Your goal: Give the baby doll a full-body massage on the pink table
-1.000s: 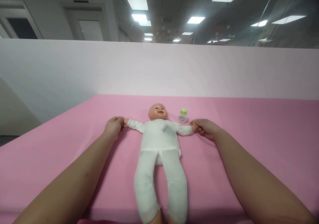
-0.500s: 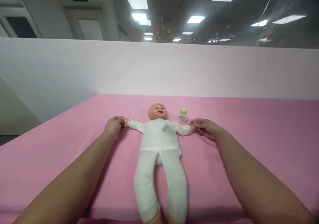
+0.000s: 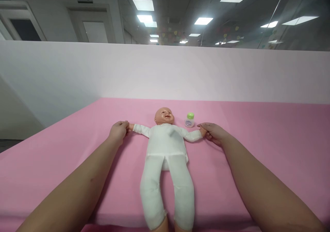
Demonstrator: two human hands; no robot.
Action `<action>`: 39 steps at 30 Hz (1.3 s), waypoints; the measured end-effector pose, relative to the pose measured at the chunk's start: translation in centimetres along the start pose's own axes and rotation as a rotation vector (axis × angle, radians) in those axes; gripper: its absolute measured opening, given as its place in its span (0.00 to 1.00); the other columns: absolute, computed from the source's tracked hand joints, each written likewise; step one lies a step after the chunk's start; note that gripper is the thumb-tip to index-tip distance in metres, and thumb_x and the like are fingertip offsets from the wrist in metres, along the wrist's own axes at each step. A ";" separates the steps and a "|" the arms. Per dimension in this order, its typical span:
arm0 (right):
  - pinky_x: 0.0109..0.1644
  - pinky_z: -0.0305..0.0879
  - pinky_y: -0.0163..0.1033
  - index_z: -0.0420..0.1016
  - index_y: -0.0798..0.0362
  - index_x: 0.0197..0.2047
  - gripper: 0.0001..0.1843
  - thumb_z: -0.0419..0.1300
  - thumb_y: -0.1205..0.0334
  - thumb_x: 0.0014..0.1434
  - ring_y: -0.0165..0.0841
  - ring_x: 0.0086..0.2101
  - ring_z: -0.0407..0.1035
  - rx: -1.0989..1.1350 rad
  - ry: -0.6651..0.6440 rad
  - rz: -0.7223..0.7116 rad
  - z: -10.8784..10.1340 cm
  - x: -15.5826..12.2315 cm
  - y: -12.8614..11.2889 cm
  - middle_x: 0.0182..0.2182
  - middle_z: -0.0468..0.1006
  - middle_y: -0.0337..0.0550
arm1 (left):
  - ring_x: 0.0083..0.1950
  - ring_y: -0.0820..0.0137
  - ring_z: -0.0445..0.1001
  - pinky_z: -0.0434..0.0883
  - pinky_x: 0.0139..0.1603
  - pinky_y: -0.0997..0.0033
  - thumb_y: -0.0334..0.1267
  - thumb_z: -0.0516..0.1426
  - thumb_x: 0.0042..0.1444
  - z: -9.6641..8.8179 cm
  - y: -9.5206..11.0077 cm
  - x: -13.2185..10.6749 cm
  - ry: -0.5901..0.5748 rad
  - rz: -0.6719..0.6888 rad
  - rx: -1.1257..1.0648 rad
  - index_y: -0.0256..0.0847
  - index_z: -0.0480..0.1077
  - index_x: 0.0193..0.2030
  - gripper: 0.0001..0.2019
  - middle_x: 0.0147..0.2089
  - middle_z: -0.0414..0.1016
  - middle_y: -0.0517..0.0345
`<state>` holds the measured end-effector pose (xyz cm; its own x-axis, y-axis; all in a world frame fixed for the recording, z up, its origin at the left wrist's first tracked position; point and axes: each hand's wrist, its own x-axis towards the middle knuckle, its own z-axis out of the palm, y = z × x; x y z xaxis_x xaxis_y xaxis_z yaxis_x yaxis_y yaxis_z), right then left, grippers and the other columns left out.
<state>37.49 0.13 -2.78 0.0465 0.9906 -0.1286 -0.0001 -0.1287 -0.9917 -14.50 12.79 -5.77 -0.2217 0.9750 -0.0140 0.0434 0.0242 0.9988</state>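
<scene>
A baby doll (image 3: 166, 146) in a white suit lies on its back on the pink table (image 3: 270, 139), head away from me, arms spread out to both sides. My left hand (image 3: 118, 131) is closed around the doll's hand on the left. My right hand (image 3: 213, 132) pinches the doll's other hand on the right. A small clear bottle with a green cap (image 3: 189, 119) stands upright just behind the doll's right-side arm, close to my right hand.
A pale partition wall (image 3: 165, 70) runs along the far edge of the table. The table's left edge slants off toward a grey floor. Doors and ceiling lights show beyond the wall.
Hardly anything has moved; both hands keep hold of the doll's hands with its arms stretched out. The view has shifted very slightly.
</scene>
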 end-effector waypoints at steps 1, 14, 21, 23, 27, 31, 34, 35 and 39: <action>0.24 0.55 0.34 0.80 0.53 0.43 0.18 0.75 0.51 0.55 0.26 0.23 0.58 0.012 -0.007 0.007 -0.1 0.0 0.0 0.28 0.73 0.40 | 0.27 0.67 0.72 0.68 0.26 0.68 0.47 0.65 0.50 0.0 0.0 0.0 -0.005 -0.002 -0.007 0.38 0.74 0.41 0.16 0.29 0.75 0.52; 0.32 0.62 0.35 0.79 0.53 0.43 0.20 0.79 0.59 0.49 0.30 0.31 0.66 0.016 -0.174 0.003 -0.8 -0.7 -0.2 0.35 0.76 0.42 | 0.32 0.67 0.77 0.75 0.35 0.66 0.38 0.71 0.41 -0.1 0.3 -0.4 -0.136 0.011 -0.095 0.38 0.75 0.52 0.29 0.37 0.79 0.51; 0.24 0.52 0.34 0.74 0.52 0.34 0.19 0.76 0.49 0.52 0.27 0.24 0.55 0.008 -0.023 0.007 -0.5 0.1 0.4 0.27 0.71 0.39 | 0.30 0.66 0.77 0.75 0.33 0.65 0.46 0.69 0.48 0.0 0.4 -0.4 -0.128 -0.008 -0.104 0.36 0.75 0.44 0.20 0.34 0.79 0.48; 0.23 0.52 0.34 0.77 0.52 0.37 0.17 0.75 0.50 0.53 0.27 0.24 0.56 0.021 0.007 0.011 -0.5 0.5 0.6 0.28 0.72 0.40 | 0.30 0.65 0.78 0.76 0.33 0.64 0.42 0.68 0.48 0.1 0.5 -0.3 -0.115 -0.021 -0.107 0.36 0.75 0.45 0.19 0.34 0.79 0.47; 0.22 0.53 0.34 0.80 0.54 0.42 0.14 0.72 0.56 0.55 0.27 0.24 0.58 0.040 0.035 0.017 -0.9 1.1 1.0 0.30 0.73 0.43 | 0.30 0.64 0.79 0.77 0.34 0.62 0.35 0.65 0.48 0.2 0.5 -0.2 -0.121 -0.043 -0.125 0.34 0.75 0.49 0.20 0.35 0.80 0.45; 0.30 0.65 0.35 0.82 0.52 0.47 0.17 0.73 0.62 0.53 0.32 0.32 0.68 0.065 -0.023 0.029 -1.2 0.8 1.0 0.38 0.77 0.47 | 0.32 0.64 0.80 0.79 0.36 0.62 0.32 0.66 0.44 0.1 0.4 -0.1 -0.162 -0.045 -0.139 0.35 0.75 0.51 0.24 0.38 0.81 0.45; 0.35 0.68 0.37 0.82 0.51 0.49 0.19 0.74 0.62 0.53 0.34 0.36 0.70 0.072 -0.116 0.011 -1.2 0.2 0.7 0.42 0.78 0.47 | 0.33 0.64 0.80 0.79 0.36 0.63 0.32 0.67 0.44 0.0 0.3 0.1 -0.174 -0.044 -0.134 0.35 0.75 0.52 0.24 0.40 0.81 0.45; 0.35 0.67 0.37 0.81 0.51 0.49 0.19 0.74 0.62 0.53 0.34 0.36 0.70 0.066 -0.137 0.003 -1.1 0.0 0.5 0.41 0.78 0.47 | 0.33 0.64 0.80 0.79 0.36 0.64 0.33 0.68 0.44 -0.1 0.2 0.2 -0.174 -0.043 -0.130 0.35 0.75 0.52 0.25 0.40 0.81 0.44; 0.34 0.63 0.38 0.80 0.51 0.45 0.19 0.77 0.62 0.50 0.33 0.33 0.68 0.029 -0.168 -0.015 -0.9 -0.4 0.1 0.38 0.78 0.45 | 0.34 0.63 0.80 0.79 0.36 0.64 0.34 0.69 0.44 -0.1 0.0 0.3 -0.178 -0.033 -0.109 0.36 0.76 0.51 0.25 0.40 0.81 0.45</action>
<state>38.34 -0.34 -2.86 -0.1208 0.9865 -0.1102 -0.0295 -0.1146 -0.9930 -14.66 13.10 -5.77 -0.0450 0.9980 -0.0452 -0.0693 0.0421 0.9967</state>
